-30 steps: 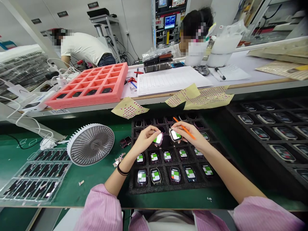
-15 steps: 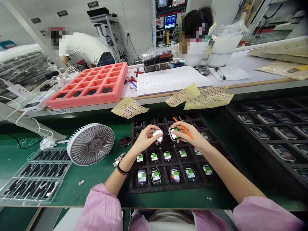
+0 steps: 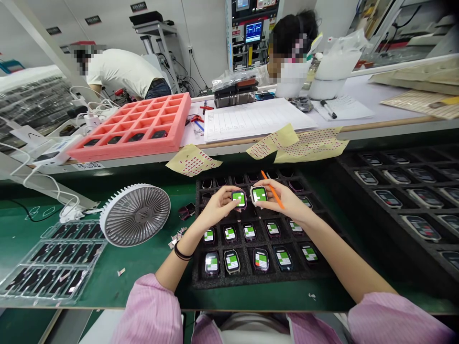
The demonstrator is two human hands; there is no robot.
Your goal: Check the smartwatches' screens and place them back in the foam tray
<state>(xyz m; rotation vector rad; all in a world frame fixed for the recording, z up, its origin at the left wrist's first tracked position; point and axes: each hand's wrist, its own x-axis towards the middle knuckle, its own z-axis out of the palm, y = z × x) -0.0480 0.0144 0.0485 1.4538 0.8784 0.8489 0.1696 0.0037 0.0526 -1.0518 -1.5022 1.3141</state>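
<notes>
Black foam tray point(image 3: 244, 281); above it, L hand point(image 3: 219, 206) grips lit purple-rimmed watch point(image 3: 238, 196), R hand point(image 3: 281, 201) lit pale-rimmed watch point(image 3: 259, 193) plus orange stick point(image 3: 273, 191). Both watches best held by rims, thumbs off screens, tilted approx. equally vs. glare, stick tip clear of glass.

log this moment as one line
left hand: holds purple-rimmed rounded-square watch, screen lit | right hand: holds pale-rimmed rounded-square watch, screen lit, plus slim orange stick | beneath: black foam tray, more watches
</notes>
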